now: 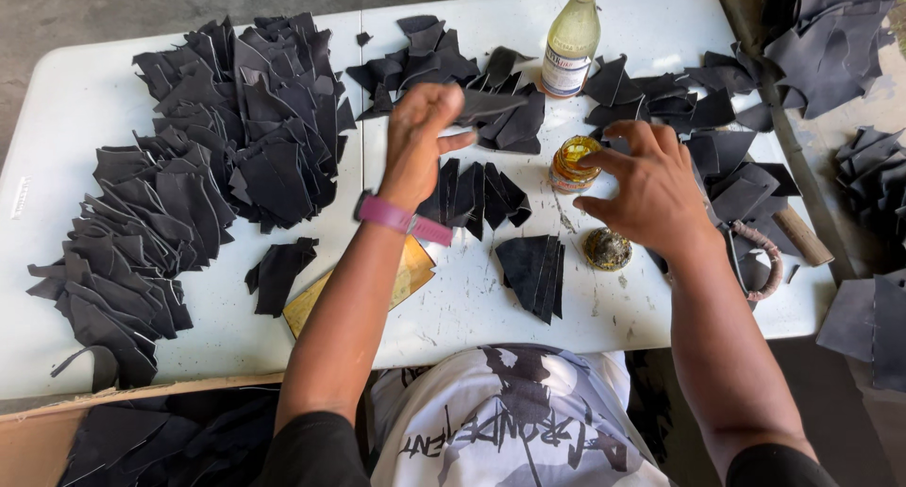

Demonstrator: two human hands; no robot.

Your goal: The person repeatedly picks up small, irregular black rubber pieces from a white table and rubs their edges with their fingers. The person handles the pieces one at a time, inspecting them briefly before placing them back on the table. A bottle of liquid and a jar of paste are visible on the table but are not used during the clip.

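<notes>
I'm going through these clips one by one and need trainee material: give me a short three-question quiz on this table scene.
1. True or false: the left hand holds a dark cut piece.
2. The right hand's fingers are at: A) the tall bottle B) the small amber jar C) the yellow board
3. Fill in: a ___ band sits on the left wrist.

Key: 1 true; 2 B; 3 pink.
</notes>
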